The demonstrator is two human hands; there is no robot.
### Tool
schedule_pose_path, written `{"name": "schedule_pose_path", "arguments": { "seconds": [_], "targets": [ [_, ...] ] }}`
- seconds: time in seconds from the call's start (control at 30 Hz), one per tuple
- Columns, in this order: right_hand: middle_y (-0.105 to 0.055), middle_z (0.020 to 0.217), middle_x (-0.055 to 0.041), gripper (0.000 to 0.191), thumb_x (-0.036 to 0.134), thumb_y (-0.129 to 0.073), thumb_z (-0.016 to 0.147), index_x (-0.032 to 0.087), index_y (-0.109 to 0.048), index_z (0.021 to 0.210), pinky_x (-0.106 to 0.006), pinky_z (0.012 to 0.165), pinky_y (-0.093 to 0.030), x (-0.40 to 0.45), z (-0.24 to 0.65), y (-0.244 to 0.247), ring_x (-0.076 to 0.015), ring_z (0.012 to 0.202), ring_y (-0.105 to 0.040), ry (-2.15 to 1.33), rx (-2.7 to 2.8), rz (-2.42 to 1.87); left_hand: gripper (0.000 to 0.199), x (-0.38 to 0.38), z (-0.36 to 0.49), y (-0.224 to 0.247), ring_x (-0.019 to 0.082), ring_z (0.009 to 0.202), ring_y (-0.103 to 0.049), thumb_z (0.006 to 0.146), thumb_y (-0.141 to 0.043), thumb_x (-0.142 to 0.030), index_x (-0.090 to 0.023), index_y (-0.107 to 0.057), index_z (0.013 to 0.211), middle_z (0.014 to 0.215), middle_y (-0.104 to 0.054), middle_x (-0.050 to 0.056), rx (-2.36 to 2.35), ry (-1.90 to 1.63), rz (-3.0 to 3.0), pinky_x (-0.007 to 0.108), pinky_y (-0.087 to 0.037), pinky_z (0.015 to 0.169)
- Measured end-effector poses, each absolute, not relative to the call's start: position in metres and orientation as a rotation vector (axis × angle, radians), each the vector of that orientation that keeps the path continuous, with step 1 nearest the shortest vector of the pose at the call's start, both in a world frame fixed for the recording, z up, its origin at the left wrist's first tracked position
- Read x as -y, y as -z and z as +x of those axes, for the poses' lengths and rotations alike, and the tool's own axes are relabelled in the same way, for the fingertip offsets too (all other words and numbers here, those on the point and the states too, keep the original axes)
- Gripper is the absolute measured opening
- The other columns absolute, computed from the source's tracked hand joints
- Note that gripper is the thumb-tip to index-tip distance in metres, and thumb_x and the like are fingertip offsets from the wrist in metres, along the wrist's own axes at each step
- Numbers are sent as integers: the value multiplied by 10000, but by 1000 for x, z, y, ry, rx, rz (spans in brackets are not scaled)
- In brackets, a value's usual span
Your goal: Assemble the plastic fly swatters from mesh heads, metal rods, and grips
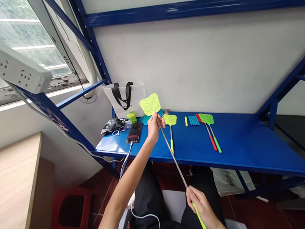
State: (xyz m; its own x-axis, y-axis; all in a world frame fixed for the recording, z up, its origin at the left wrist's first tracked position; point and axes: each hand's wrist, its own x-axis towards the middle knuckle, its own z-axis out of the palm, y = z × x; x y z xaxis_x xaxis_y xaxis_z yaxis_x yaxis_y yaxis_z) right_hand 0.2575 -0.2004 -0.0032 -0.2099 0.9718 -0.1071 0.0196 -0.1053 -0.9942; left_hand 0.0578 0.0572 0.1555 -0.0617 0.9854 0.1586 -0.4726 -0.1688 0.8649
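Note:
A yellow-green fly swatter [150,105] with a long extended metal rod slants down between my hands. My left hand [154,128] pinches the rod just under the mesh head. Lower down, my right hand [200,203] is wrapped round the rod's lower end, where the yellow-green handle begins. Just right of my left hand, another yellow-green swatter [170,120] lies on the blue table [241,135]. Farther right, a green swatter [206,118] overlaps a red swatter [212,142]. Several blue sticks [194,120] and a single yellow piece [186,121] lie beside them.
At the table's left are a phone [133,134] with a white cable, a green-lidded jar [132,117], white scissors [118,131] and a white bag [138,93]. Blue frame posts rise on both sides. A red stool [86,193] stands lower left, near a wooden desk [9,189].

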Motion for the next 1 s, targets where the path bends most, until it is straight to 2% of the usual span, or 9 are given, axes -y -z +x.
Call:
{"name": "schedule_pose_path", "arguments": {
  "seconds": [0.1, 0.23, 0.47, 0.63, 0.83, 1.0],
  "targets": [
    [-412, 625, 46, 657, 815, -534, 1049, 245, -480, 726, -300, 553, -285, 197, 258, 5, -114, 529, -353, -1446, 1296, -1177, 573, -52, 65, -147, 130, 520, -573, 991, -684, -759, -219, -573, 832, 665, -638, 5, -745, -1510, 934, 271, -484, 530],
    [-417, 624, 46, 648, 793, -518, 1067, 241, -489, 728, -301, 571, -288, 191, 265, 2, -115, 537, -355, -1426, 1290, -1167, 584, -47, 71, -140, 149, 533, -596, 971, -685, -790, -208, -651, 944, 682, -659, 9, -708, -1480, 974, 279, -489, 518],
    [-417, 606, 53, 635, 791, -565, 1050, 239, -509, 741, -297, 561, -288, 182, 261, -6, -113, 528, -355, -1478, 1258, -1132, 636, -30, 76, -124, 147, 587, -599, 972, -674, -796, -219, -559, 733, 726, -688, 47, -747, -1504, 1015, 290, -506, 568],
    [-415, 579, 62, 623, 795, -592, 1034, 246, -507, 754, -286, 528, -279, 136, 250, -37, -111, 512, -350, -1413, 1290, -1150, 663, -3, 93, -101, 206, 721, -701, 958, -647, -832, -214, -567, 733, 818, -765, 107, -767, -1424, 999, 309, -551, 620],
    [-428, 554, 52, 662, 839, -633, 981, 245, -514, 713, -294, 503, -250, 57, 243, -82, -109, 490, -344, -1266, 1480, -1070, 658, 16, 108, -95, 263, 888, -781, 1016, -552, -824, -212, -606, 782, 964, -832, 149, -772, -1411, 1042, 371, -629, 778],
    [-478, 577, 20, 682, 857, -640, 960, 238, -551, 686, -305, 505, -280, 25, 236, -98, -125, 510, -401, -1214, 1572, -1048, 664, 17, 105, -100, 277, 866, -794, 1013, -551, -826, -207, -630, 786, 984, -838, 160, -785, -1389, 1076, 355, -633, 681]
  ]
}}
